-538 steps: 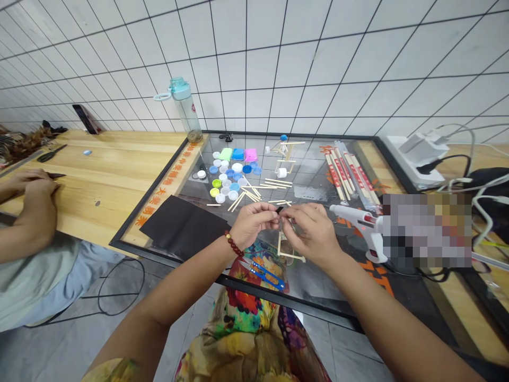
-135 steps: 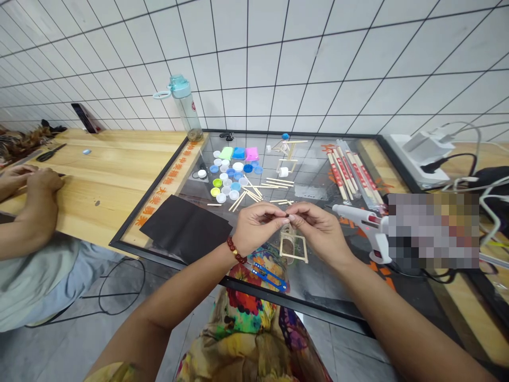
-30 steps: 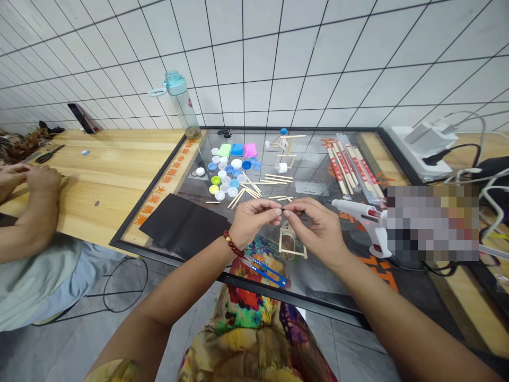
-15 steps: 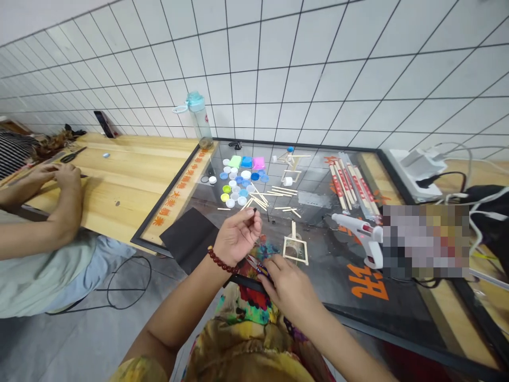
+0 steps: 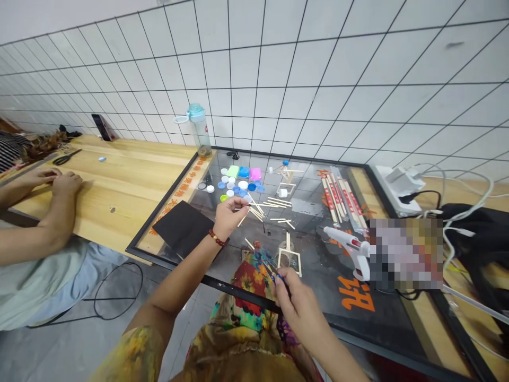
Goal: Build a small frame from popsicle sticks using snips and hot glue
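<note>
My left hand, with a red bead bracelet on the wrist, is raised over the glass-topped table. Its fingertips pinch a thin dark piece that is too small to name. My right hand is at the table's near edge, closed on the blue-handled snips. A small wooden stick frame lies on the glass just beyond my right hand. Loose wooden sticks are scattered past my left hand.
Bottle caps, a black sheet, wrapped chopsticks and a white glue gun lie on the glass. A water bottle stands at the back. A power strip with cables sits on the right. A co-worker's hands rest on the wooden bench at the left.
My hands have come apart. The right one dropped to the near edge and took up the blue snips. The left rose and moved away with the small piece. The view swung right.
</note>
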The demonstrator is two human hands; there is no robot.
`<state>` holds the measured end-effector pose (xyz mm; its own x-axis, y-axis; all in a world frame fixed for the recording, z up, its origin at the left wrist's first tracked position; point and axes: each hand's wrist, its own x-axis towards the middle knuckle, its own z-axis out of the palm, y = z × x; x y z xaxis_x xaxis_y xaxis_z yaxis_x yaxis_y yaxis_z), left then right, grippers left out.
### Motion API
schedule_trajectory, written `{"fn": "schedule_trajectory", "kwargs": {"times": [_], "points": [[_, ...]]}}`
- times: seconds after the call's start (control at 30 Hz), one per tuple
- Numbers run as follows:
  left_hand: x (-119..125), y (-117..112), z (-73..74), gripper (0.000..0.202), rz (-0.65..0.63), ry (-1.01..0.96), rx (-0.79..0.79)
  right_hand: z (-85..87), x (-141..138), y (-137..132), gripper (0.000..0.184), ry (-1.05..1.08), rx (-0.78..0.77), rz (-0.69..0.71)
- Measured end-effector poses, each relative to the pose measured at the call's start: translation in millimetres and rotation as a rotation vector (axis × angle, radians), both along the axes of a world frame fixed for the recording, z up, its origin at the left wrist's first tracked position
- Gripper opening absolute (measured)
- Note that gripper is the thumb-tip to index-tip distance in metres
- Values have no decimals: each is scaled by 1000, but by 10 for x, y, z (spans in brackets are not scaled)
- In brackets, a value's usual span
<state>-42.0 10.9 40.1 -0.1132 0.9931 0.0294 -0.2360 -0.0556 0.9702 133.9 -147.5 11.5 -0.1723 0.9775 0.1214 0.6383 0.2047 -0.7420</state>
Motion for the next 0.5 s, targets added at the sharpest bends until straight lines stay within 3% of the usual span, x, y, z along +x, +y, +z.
{"fn": "schedule_trajectory", "kwargs": {"times": [0.13,0.23,0.3,0.37,0.4,0.5], "points": [[26,-347,137,24,-61,193,229,44,50,126,27,363,-67,-181],[141,-696,128,29,-137,192,228,5,68,318,26,579,2,-275],[193,-774,77,29,-174,195,228,-19,93,431,25,643,37,-278],[182,-651,55,27,-252,196,229,-7,126,502,25,671,64,-272],[148,-517,72,26,-230,170,202,18,135,521,26,677,82,-267],[-48,65,267,21,-28,-122,112,155,59,527,34,602,105,-137]]}}
